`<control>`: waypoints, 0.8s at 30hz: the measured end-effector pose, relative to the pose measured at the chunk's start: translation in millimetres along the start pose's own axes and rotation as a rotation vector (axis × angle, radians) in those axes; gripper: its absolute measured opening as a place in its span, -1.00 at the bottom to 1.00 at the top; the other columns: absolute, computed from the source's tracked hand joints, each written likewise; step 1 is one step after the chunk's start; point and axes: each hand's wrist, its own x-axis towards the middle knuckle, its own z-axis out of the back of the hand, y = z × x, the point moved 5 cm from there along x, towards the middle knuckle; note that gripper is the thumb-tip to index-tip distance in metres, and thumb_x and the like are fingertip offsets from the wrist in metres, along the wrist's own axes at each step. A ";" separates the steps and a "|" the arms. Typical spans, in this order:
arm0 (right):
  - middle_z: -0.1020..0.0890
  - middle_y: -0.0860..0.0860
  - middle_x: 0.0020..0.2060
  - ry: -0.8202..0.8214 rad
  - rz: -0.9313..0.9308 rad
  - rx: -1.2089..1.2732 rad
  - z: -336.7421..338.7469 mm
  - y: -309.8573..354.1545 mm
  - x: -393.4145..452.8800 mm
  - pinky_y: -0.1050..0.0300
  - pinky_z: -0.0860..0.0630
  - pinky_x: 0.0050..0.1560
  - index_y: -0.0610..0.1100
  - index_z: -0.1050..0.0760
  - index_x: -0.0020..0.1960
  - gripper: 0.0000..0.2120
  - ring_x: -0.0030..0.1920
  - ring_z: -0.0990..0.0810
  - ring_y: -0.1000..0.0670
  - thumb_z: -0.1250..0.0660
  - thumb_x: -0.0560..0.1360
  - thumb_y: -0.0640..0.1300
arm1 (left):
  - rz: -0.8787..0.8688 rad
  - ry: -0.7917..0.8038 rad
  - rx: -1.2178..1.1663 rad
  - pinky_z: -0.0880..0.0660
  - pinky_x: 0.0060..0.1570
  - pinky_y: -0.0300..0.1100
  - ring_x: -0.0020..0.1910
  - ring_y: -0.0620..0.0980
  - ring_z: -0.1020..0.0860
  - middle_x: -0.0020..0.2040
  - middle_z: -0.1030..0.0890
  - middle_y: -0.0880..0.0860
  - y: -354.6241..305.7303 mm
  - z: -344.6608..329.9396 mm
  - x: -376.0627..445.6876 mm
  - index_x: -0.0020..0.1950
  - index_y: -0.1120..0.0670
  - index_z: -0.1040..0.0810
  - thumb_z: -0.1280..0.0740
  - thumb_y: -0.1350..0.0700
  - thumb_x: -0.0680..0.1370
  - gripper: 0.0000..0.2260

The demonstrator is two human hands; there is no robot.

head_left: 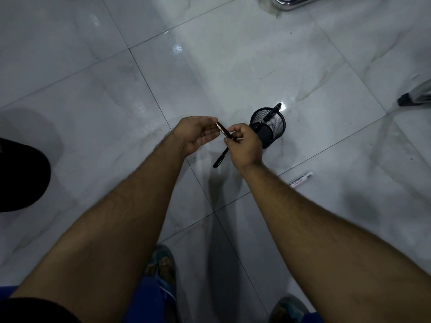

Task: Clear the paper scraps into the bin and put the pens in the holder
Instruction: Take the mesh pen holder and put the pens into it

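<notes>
A black mesh pen holder (275, 127) stands on the white tiled floor with one black pen (271, 114) leaning in it. My right hand (245, 145) is shut on a brown and gold pen (223, 131), just left of the holder. My left hand (198, 134) is open, its fingertips touching the pen's gold end. A black pen (219, 159) lies on the floor below my hands, partly hidden by the right hand. A white marker (300, 179) lies on the floor to the right of my right forearm. No paper scraps show.
A dark round object (21, 176), possibly the bin, sits at the left edge. Chrome chair legs (291, 2) are at the top, another furniture foot (410, 99) at the right. My sandalled feet (163, 271) are at the bottom.
</notes>
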 end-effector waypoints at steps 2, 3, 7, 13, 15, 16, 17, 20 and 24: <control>-0.55 0.11 -0.26 -0.022 0.018 -0.010 -0.6 0.9 -1.6 0.32 -0.50 -0.27 -0.08 -0.56 0.00 -0.81 -0.27 -0.55 0.11 -0.44 0.45 -0.29 | 0.025 -0.032 0.036 -0.63 -0.21 -0.19 -0.20 0.03 -0.66 -0.16 -0.66 0.16 -1.2 -1.4 -0.6 -0.05 0.26 -0.60 -0.41 0.28 0.51 -0.94; -0.56 0.10 -0.26 -0.034 0.030 -0.018 -0.9 2.1 -2.5 0.27 -0.52 -0.26 -0.09 -0.56 0.00 -0.81 -0.26 -0.55 0.09 -0.43 0.45 -0.29 | 0.041 -0.043 0.048 -0.63 -0.22 -0.20 -0.21 0.02 -0.66 -0.16 -0.66 0.15 -1.0 -2.4 -0.5 -0.06 0.25 -0.60 -0.42 0.26 0.50 -0.93; -0.57 0.11 -0.25 -0.052 0.042 -0.045 -2.0 3.2 -4.4 0.22 -0.55 -0.22 -0.11 -0.59 0.03 -0.82 -0.23 -0.56 0.09 -0.44 0.45 -0.27 | 0.074 -0.069 0.073 -0.62 -0.26 -0.22 -0.22 0.00 -0.65 -0.18 -0.65 0.12 1.3 -4.1 1.3 -0.10 0.21 -0.60 -0.44 0.23 0.50 -0.94; -0.59 0.14 -0.23 -0.054 0.014 -0.036 1.6 0.6 -6.1 0.38 -0.47 -0.23 -0.16 -0.61 0.10 -0.82 -0.23 -0.56 0.20 -0.42 0.50 -0.23 | 0.089 -0.038 0.061 -0.63 -0.21 -0.17 -0.13 0.01 -0.68 -0.11 -0.68 0.11 6.7 -5.4 5.3 -0.03 0.19 -0.61 -0.40 0.20 0.53 -0.93; -0.64 0.10 -0.17 -0.030 0.001 -0.042 1.5 1.1 -6.2 0.31 -0.53 -0.17 -0.14 -0.61 0.13 -0.82 -0.18 -0.60 0.14 -0.39 0.53 -0.18 | 0.093 -0.028 0.042 -0.62 -0.19 -0.17 -0.14 -0.01 -0.68 -0.11 -0.68 0.09 8.4 -6.0 5.6 0.00 0.18 -0.61 -0.38 0.20 0.54 -0.92; -0.66 0.08 -0.15 0.006 -0.035 -0.016 -0.3 -0.7 -5.7 0.25 -0.56 -0.16 -0.13 -0.60 0.14 -0.82 -0.17 -0.63 0.10 -0.37 0.55 -0.16 | 0.088 -0.026 0.026 -0.62 -0.18 -0.17 -0.17 -0.02 -0.68 -0.12 -0.68 0.09 9.1 -6.4 5.5 0.00 0.18 -0.61 -0.37 0.20 0.55 -0.92; -0.68 0.05 -0.13 0.061 -0.100 0.047 -3.9 -3.4 -5.7 0.19 -0.58 -0.18 -0.13 -0.59 0.14 -0.83 -0.18 -0.64 0.08 -0.34 0.56 -0.16 | 0.081 -0.028 0.009 -0.62 -0.18 -0.17 -0.19 -0.02 -0.68 -0.12 -0.67 0.09 9.4 -6.9 5.1 0.01 0.19 -0.60 -0.36 0.21 0.55 -0.92; -0.69 -0.05 -0.14 0.217 -0.406 0.402 -15.1 -7.1 -11.9 0.15 -0.57 -0.30 -0.13 -0.55 0.09 -0.88 -0.26 -0.64 0.02 -0.26 0.62 -0.18 | 0.052 -0.051 -0.038 -0.62 -0.22 -0.16 -0.23 0.00 -0.66 -0.13 -0.65 0.12 10.7 -7.4 3.7 0.04 0.23 -0.57 -0.36 0.23 0.54 -0.89; -0.71 -0.03 -0.23 0.301 -0.665 0.638 -18.0 -6.7 -17.6 0.19 -0.63 -0.30 -0.18 -0.52 0.21 -0.80 -0.26 -0.66 0.04 -0.23 0.63 -0.17 | 0.016 -0.072 -0.057 -0.61 -0.27 -0.18 -0.23 0.02 -0.65 -0.11 -0.64 0.15 11.9 -5.2 2.1 0.02 0.24 -0.56 -0.34 0.24 0.55 -0.91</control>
